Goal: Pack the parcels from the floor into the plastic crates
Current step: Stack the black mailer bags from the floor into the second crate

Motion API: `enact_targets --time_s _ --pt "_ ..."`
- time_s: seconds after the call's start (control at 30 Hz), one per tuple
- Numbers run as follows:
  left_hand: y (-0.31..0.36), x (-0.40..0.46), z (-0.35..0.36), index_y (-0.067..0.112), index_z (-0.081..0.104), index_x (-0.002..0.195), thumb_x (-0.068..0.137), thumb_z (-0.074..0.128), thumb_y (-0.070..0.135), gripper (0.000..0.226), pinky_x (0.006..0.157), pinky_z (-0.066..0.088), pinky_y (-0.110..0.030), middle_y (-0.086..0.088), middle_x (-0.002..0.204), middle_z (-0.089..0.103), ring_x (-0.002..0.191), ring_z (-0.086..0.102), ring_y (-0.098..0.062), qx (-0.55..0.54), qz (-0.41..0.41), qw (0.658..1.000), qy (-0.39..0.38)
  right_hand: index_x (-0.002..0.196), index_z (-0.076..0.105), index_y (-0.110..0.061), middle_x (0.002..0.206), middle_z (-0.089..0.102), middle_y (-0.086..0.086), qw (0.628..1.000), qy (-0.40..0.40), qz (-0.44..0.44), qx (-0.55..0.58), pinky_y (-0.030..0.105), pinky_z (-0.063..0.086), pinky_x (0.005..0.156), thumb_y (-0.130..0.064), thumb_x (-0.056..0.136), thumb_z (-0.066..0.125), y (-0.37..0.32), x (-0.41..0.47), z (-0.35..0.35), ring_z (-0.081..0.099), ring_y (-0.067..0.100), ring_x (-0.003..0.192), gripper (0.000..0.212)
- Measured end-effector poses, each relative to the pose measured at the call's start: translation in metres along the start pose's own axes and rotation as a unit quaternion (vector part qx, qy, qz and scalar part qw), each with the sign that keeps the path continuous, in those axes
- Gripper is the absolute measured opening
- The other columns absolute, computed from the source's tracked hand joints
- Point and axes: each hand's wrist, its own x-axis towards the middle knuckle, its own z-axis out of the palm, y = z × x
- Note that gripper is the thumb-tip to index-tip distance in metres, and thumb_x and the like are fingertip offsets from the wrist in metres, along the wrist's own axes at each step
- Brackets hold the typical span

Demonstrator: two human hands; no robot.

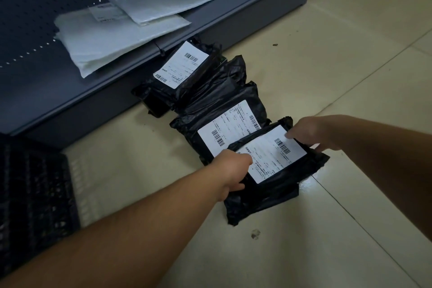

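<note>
Currently the nearest parcel (275, 166), on the floor atop the row, is gripped at both ends: left hand (233, 170) and right hand (313, 133) fingers curled round it. Lift toward crate (35, 189) is judged next.

Single head view, worn high, looking forward and steeply down at the floor (304, 229). Wide-angle lens is bending the edges (shelf base (210, 30) is curving at the top). Both forearms are entering from the bottom, so the camera is sitting close behind the fingers (292, 134). Beyond the fingertips the shelf is filling the upper left. No second view to compare.
</note>
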Motion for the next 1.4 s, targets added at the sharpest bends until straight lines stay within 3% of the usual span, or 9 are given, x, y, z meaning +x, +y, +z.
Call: enact_targets --time_s 0.13,0.37,0.57,0.77,0.9,1.03,1.17,1.33,1.4 --pt "0.0 -0.007 -0.004 0.015 0.062 0.107 0.096 0.058 0.021 0.013 0.074 0.051 -0.03 0.001 0.09 0.058 0.078 0.054 -0.015 -0.013 0.015 1.0 0.019 0.118 0.059 -0.011 0.124 0.061 0.01 1.0 0.017 -0.008 0.023 0.046 0.05 0.102 -0.031 0.104 0.053 -0.006 -0.002 -0.004 0.06 0.03 0.113 0.025" --pt "-0.003 -0.015 -0.025 0.022 0.057 0.115 0.093 0.06 0.018 0.022 0.095 0.057 -0.048 -0.001 0.103 0.06 0.088 0.056 -0.019 -0.112 0.052 0.992 0.037 0.102 0.065 -0.009 0.111 0.068 0.011 0.998 0.004 -0.013 0.056 0.043 0.055 0.094 -0.025 0.101 0.059 -0.026 -0.019 -0.008 0.067 0.032 0.103 0.017" --pt "-0.012 -0.029 -0.053 0.031 0.055 0.098 0.094 0.057 0.012 0.02 0.078 0.052 -0.036 0.004 0.087 0.061 0.071 0.055 -0.013 -0.203 0.087 0.973 0.068 0.107 0.069 -0.007 0.106 0.073 0.012 0.994 -0.016 -0.041 0.098 0.045 0.057 0.094 -0.02 0.098 0.065 -0.055 -0.038 -0.004 0.071 0.033 0.097 0.017" --pt "-0.027 -0.038 -0.1 0.029 0.052 0.114 0.087 0.067 0.021 0.032 0.085 0.059 -0.035 0.005 0.107 0.063 0.092 0.064 -0.013 -0.226 0.148 0.951 0.148 0.114 0.07 -0.007 0.108 0.074 0.01 0.983 -0.021 -0.08 0.161 0.045 0.056 0.097 -0.015 0.094 0.069 -0.093 -0.051 0.01 0.071 0.029 0.093 0.022" --pt "-0.035 -0.046 -0.142 0.029 0.05 0.118 0.084 0.072 0.024 0.041 0.076 0.058 -0.032 -0.001 0.108 0.068 0.085 0.064 -0.018 -0.221 0.172 0.943 0.181 0.11 0.07 -0.009 0.095 0.077 0.004 0.972 -0.029 -0.127 0.196 0.034 0.057 0.078 -0.011 0.097 0.064 -0.127 -0.067 0.028 0.073 0.016 0.075 0.015" --pt "-0.043 -0.055 -0.185 0.024 0.047 0.125 0.082 0.078 0.022 0.053 0.077 0.059 -0.031 -0.002 0.11 0.069 0.093 0.07 -0.021 -0.224 0.191 0.933 0.208 0.111 0.071 -0.009 0.108 0.076 0.008 0.962 -0.011 -0.177 0.207 0.031 0.056 0.074 -0.01 0.096 0.064 -0.169 -0.086 0.05 0.072 0.022 0.093 0.016" --pt "-0.05 -0.069 -0.236 0.021 0.049 0.128 0.084 0.078 0.015 0.053 0.076 0.061 -0.032 -0.002 0.114 0.068 0.098 0.072 -0.021 -0.23 0.205 0.924 0.228 0.107 0.072 -0.012 0.103 0.078 0.005 0.947 -0.006 -0.218 0.234 0.023 0.057 0.06 -0.009 0.095 0.067 -0.209 -0.106 0.071 0.075 0.015 0.084 0.013" --pt "-0.05 -0.097 -0.301 0.017 0.059 0.122 0.09 0.072 0.007 0.036 0.073 0.061 -0.033 -0.004 0.108 0.075 0.093 0.075 -0.022 -0.237 0.23 0.916 0.229 0.105 0.069 -0.019 0.111 0.076 0.005 0.921 -0.006 -0.275 0.275 0.032 0.059 0.086 -0.015 0.091 0.074 -0.249 -0.13 0.095 0.073 0.021 0.1 0.016" --pt "-0.052 -0.112 -0.323 0.017 0.062 0.121 0.092 0.07 0.007 0.032 0.076 0.063 -0.035 -0.005 0.107 0.077 0.093 0.076 -0.022 -0.228 0.236 0.918 0.222 0.105 0.067 -0.017 0.103 0.075 0.002 0.91 -0.006 -0.299 0.287 0.024 0.06 0.074 -0.014 0.093 0.071 -0.262 -0.145 0.105 0.072 0.017 0.087 0.013"
